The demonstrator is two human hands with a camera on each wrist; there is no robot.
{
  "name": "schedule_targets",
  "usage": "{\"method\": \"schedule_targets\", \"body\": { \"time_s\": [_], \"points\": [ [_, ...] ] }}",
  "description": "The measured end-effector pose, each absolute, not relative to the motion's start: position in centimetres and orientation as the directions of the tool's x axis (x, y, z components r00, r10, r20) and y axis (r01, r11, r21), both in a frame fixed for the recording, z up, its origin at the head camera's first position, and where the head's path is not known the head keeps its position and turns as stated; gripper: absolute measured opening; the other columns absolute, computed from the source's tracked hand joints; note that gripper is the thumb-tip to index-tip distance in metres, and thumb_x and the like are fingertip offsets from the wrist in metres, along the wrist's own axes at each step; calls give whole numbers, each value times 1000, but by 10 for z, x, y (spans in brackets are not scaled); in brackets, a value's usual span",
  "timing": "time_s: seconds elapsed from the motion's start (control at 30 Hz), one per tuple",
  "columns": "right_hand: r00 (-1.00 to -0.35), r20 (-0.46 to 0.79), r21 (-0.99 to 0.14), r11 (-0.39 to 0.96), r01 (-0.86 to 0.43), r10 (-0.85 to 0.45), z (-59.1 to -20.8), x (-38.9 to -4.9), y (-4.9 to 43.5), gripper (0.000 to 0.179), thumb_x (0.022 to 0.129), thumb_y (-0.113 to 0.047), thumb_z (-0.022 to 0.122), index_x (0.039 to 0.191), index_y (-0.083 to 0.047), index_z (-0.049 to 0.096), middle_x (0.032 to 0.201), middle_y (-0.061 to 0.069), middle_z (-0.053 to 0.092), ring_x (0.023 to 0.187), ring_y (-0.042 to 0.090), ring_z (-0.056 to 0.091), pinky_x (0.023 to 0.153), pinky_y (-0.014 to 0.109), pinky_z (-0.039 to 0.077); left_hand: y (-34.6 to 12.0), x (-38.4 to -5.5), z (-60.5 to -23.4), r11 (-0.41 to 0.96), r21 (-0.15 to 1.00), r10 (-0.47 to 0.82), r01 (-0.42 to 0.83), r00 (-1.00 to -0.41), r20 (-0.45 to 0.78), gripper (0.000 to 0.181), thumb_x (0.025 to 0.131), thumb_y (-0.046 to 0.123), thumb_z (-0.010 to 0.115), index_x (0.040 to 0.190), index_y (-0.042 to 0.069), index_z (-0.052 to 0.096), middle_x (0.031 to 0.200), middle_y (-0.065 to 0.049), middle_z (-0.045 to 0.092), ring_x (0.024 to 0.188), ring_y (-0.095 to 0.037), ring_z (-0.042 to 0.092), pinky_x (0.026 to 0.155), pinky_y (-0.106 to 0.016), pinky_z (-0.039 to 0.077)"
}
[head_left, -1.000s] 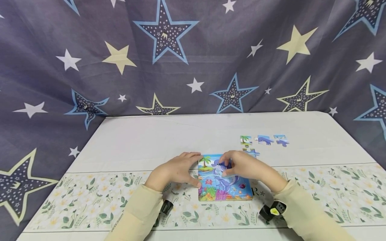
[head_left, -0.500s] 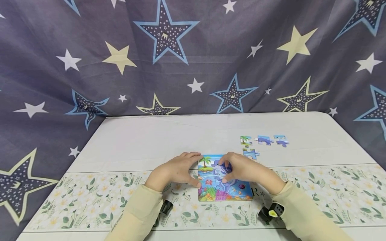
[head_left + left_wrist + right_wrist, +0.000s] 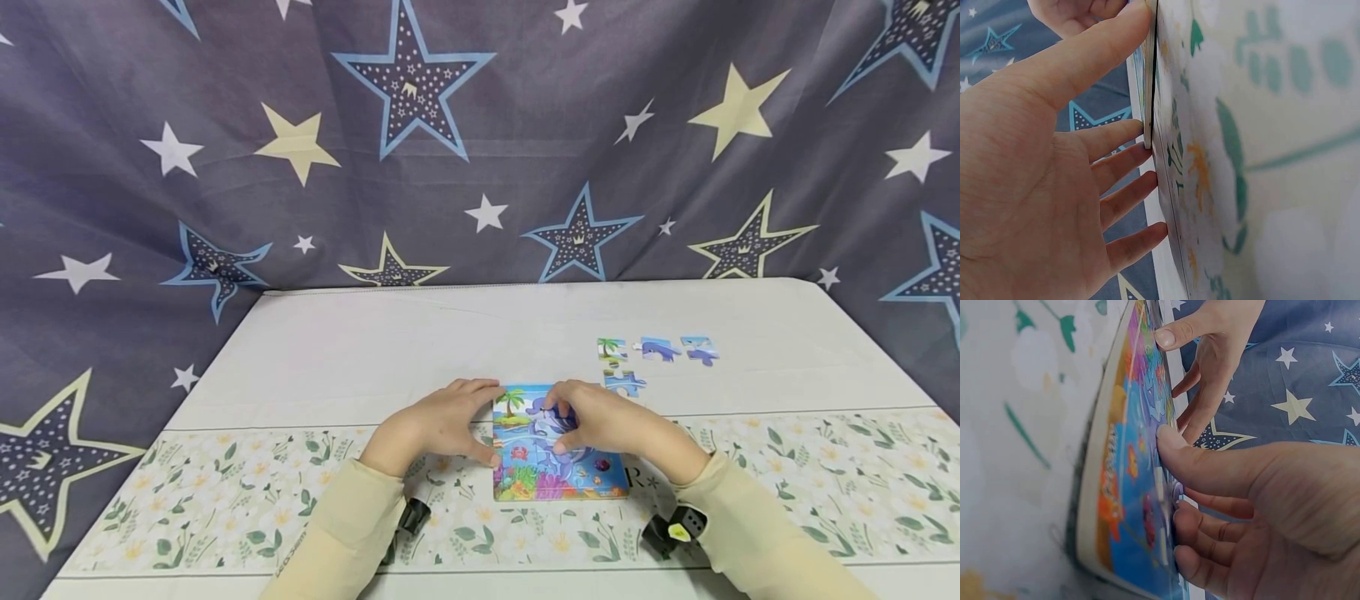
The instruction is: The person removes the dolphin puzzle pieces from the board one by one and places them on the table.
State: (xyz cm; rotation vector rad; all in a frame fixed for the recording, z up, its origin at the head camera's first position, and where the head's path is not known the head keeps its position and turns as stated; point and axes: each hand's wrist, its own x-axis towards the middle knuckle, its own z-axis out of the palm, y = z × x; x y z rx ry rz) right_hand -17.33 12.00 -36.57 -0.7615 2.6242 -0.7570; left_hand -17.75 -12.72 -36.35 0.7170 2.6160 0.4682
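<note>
A square dolphin jigsaw puzzle (image 3: 525,479) lies on the table in a shallow board, its palm tree at the upper left. My left hand (image 3: 442,418) lies along its left side, thumb at the lower left edge and fingertips at the upper left corner; in the left wrist view the fingers (image 3: 1129,247) are nearly straight. Over the upper right of the puzzle, my right hand (image 3: 611,417) has its thumb and curled fingers closed on a puzzle piece (image 3: 1161,487), mostly hidden under the hand. White piece edges show beneath those fingers in the right wrist view.
Several loose puzzle pieces lie beyond the right hand: a palm tree piece (image 3: 611,347), a dolphin piece (image 3: 660,349), another at the right (image 3: 699,348), and a blue one (image 3: 622,382) nearest the hand. A flowered runner (image 3: 262,500) crosses the white table. A star-patterned curtain (image 3: 480,108) hangs behind.
My right hand has shifted slightly, its thumb sinking lower on the puzzle, and the nearest loose piece shows more. The left hand and the board have stayed in place.
</note>
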Motion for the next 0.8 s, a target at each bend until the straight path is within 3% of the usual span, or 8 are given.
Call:
{"method": "schedule_targets", "body": {
  "time_s": [0.8],
  "points": [
    [-820, -130, -525, 741, -420, -557, -363, -172, 120, 48, 80, -20, 85, 116, -10, 56, 96, -2, 56, 69, 14, 47, 60, 30, 40, -127, -178, -364, 811, 412, 545, 415, -793, -273, 97, 78, 45, 82, 156, 15, 33, 161, -2, 27, 147, -26, 24, 118, -50, 24]
  ]
}}
